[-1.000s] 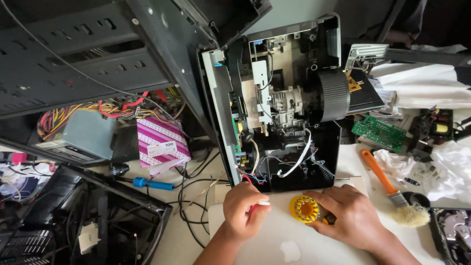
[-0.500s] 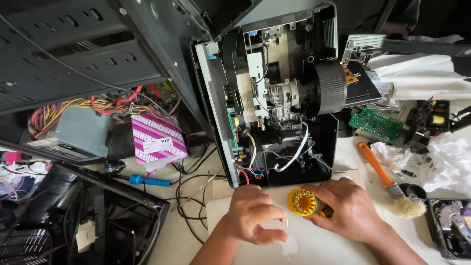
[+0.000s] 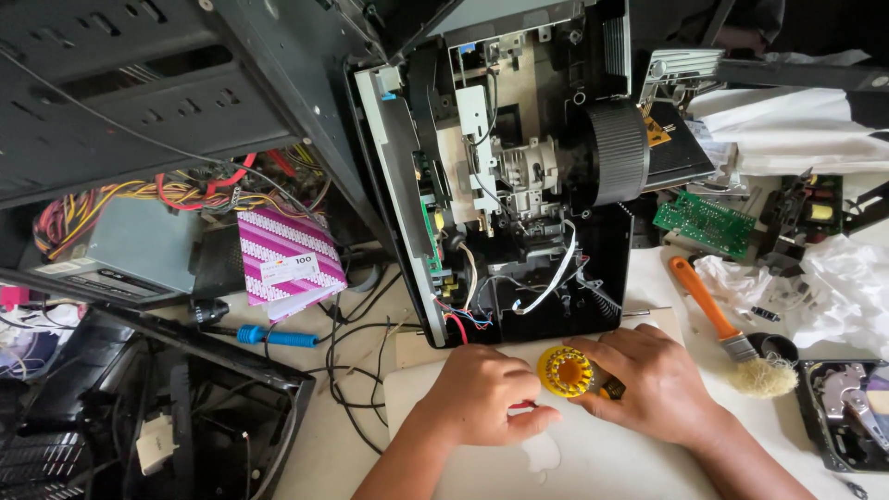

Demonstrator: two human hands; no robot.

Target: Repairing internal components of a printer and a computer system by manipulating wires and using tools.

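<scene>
In the head view, the opened projector [image 3: 519, 185] stands with its cover off and its wiring and lens barrel bare. Just below it, on the white board [image 3: 574, 463], the right hand [image 3: 653, 380] grasps a yellow round tool [image 3: 567, 370]. The left hand [image 3: 486, 398], just left of that tool, curls loosely; whether it holds anything I cannot tell, and inside the projector nothing looks refitted yet.

Two hands [image 3: 482, 398], one yellow disc [image 3: 567, 371]

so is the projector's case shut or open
Open: the projector has its cover off, with wires, boards and the lens barrel showing.
</scene>
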